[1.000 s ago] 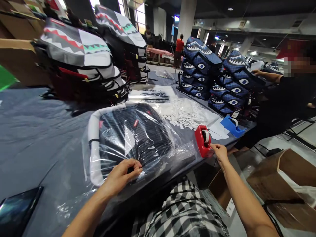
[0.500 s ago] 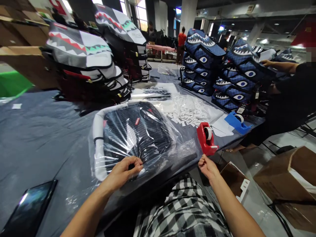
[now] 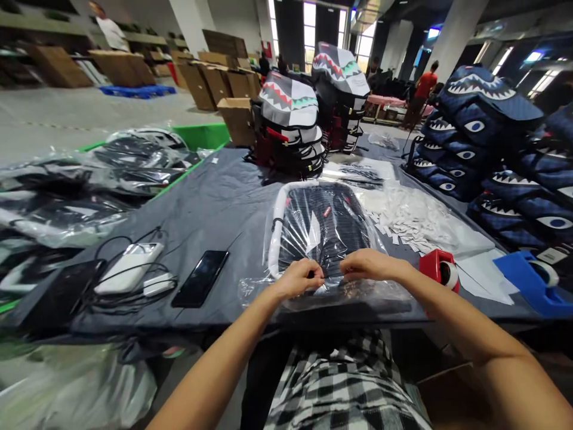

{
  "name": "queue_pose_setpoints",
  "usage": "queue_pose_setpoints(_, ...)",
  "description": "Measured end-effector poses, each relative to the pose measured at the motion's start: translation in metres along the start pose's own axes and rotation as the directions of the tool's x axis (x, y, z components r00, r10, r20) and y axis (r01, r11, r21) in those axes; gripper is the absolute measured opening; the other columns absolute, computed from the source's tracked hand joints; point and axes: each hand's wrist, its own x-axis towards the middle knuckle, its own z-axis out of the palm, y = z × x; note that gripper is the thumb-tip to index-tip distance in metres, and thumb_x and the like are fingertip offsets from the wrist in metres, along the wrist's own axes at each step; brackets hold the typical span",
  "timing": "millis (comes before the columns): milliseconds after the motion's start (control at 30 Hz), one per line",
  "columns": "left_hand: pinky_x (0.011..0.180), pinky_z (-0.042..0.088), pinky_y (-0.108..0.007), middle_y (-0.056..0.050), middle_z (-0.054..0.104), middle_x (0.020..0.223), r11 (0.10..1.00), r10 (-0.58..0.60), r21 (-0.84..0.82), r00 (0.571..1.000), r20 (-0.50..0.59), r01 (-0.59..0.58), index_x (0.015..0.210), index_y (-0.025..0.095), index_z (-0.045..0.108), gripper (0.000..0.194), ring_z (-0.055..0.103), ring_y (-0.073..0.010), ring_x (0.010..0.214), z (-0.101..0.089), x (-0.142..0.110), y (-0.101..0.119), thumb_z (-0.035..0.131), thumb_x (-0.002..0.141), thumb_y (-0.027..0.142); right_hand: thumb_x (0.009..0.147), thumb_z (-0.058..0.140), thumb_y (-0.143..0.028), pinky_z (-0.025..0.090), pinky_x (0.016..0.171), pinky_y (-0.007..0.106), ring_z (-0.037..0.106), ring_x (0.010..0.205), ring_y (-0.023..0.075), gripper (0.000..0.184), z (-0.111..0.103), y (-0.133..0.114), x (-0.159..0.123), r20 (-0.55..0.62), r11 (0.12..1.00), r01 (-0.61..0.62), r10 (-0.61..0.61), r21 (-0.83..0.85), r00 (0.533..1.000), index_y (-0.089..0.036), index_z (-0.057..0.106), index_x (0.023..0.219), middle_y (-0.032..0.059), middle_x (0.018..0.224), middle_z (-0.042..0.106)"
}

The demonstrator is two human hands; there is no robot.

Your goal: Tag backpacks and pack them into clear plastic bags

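A black ribbed backpack (image 3: 342, 224) with white padded edging lies flat on the table in front of me, inside a clear plastic bag (image 3: 380, 286). My left hand (image 3: 301, 279) pinches the bag's film at the near edge, fingers closed. Just to its right, my right hand (image 3: 367, 264) is over the same edge with its fingertips pressed together. What sits between those fingertips, if anything, is too small to make out. A red tape dispenser (image 3: 432, 266) with a white roll stands right of the bag, partly behind my right forearm.
A blue tape dispenser (image 3: 526, 278) is at the right, near loose white tags (image 3: 403, 230). Stacked grey backpacks (image 3: 290, 113) and blue shark-face backpacks (image 3: 474, 125) stand behind. To the left lie a phone (image 3: 201, 278), a white power bank (image 3: 129, 269) with cables, and a green-edged bin (image 3: 201, 136) of bagged goods.
My right hand has moved left from beside the red tape dispenser to the bag's near edge. My left hand stays on the bag. The camera view has turned left.
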Motion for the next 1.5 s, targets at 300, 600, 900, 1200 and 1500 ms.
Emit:
queue_pose_setpoints(300,0.083,0.043,-0.028,0.000,0.072,0.089,0.988,0.031,0.148,0.992,0.122,-0.049,0.065,0.021,0.060,0.017,0.062,-0.0189,0.091,-0.005,-0.002,-0.001,0.064,0.079,0.031,0.078,0.079,-0.049,0.028,0.059,0.024,0.054,0.069,0.0172,0.042,0.001,0.033,0.014,-0.117,0.832,-0.546,0.536,-0.094,0.836,-0.022,0.054,0.098,-0.0007,0.077,0.062)
queue_pose_setpoints(600,0.093,0.041,-0.034,-0.001,0.073,0.097,0.968,0.171,0.164,0.977,0.131,-0.192,0.071,0.021,0.060,0.018,0.061,-0.0197,0.099,-0.006,-0.007,0.001,0.063,0.085,0.032,0.073,0.081,-0.059,0.025,0.061,0.024,0.050,0.070,0.0138,0.047,0.053,0.005,-0.004,-0.236,0.945,-0.327,0.316,-0.006,0.919,-0.021,0.054,0.078,-0.0022,0.077,0.058)
queue_pose_setpoints(900,0.114,0.022,-0.051,-0.004,0.071,0.117,0.945,0.132,0.312,0.987,-0.096,-0.096,0.083,0.024,0.067,0.019,0.048,-0.0273,0.131,-0.057,-0.071,-0.040,0.064,0.091,0.041,0.069,0.077,-0.071,0.025,0.059,0.026,0.051,0.068,0.0166,0.056,0.063,0.020,-0.002,-0.328,0.935,-0.354,0.334,-0.003,0.884,-0.022,0.051,0.074,-0.0017,0.072,0.057)
queue_pose_setpoints(1200,0.104,0.037,-0.044,-0.004,0.073,0.105,0.984,0.063,0.177,0.984,-0.168,-0.032,0.071,0.022,0.063,0.023,0.059,-0.0243,0.112,-0.058,-0.063,-0.052,0.062,0.087,0.038,0.082,0.060,-0.064,0.047,0.075,0.033,0.059,0.075,0.0209,0.041,0.089,-0.013,-0.132,-0.784,0.781,-0.446,0.573,0.436,0.237,-0.023,0.062,0.082,0.0038,0.082,0.064)
queue_pose_setpoints(1500,0.105,0.037,-0.045,-0.003,0.074,0.108,0.968,0.011,0.250,0.993,-0.114,0.017,0.069,0.022,0.063,0.023,0.059,-0.0246,0.109,-0.064,-0.061,-0.049,0.061,0.086,0.039,0.061,0.056,-0.062,0.045,0.059,0.040,0.060,0.065,0.0287,0.046,0.119,0.013,-0.245,-0.402,0.076,-0.637,0.831,0.767,-0.385,-0.024,0.067,0.084,0.0093,0.070,0.065)
